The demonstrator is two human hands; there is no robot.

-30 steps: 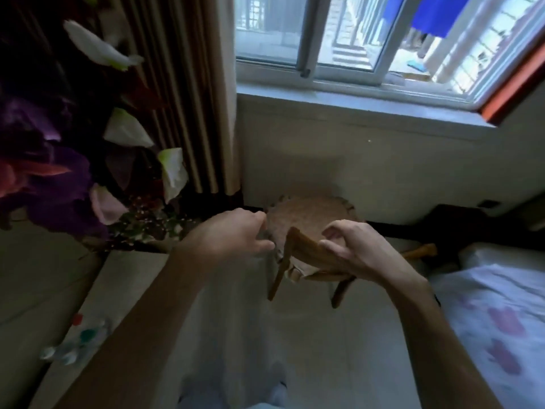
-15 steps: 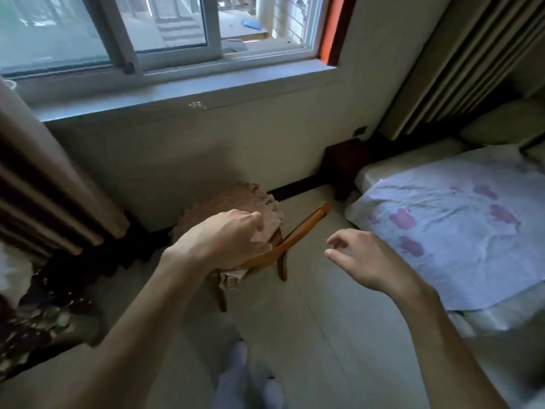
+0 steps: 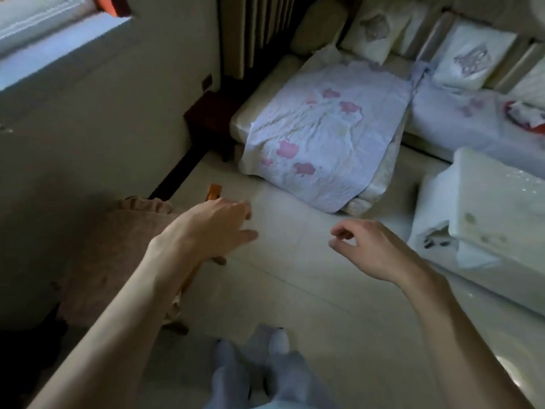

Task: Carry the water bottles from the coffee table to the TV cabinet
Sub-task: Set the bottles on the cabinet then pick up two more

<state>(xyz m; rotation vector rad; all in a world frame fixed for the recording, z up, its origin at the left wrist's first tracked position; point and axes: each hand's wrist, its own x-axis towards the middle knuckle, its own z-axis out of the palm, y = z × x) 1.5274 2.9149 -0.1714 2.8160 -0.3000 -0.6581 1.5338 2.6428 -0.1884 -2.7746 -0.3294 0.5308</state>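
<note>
step: looked like heading for the bottles, none picked up yet | left hand (image 3: 212, 228) hung loose and empty over the stool (image 3: 118, 246) | right hand (image 3: 374, 249) was half curled, held nothing | bottles: none seen near either hand | next: find table, grip one

Pale tiled floor (image 3: 309, 290) fills the centre; a window (image 3: 35, 33) glows upper left, a sheet-draped sofa (image 3: 324, 137) upper right, striped curtain (image 3: 259, 31) top centre
</note>
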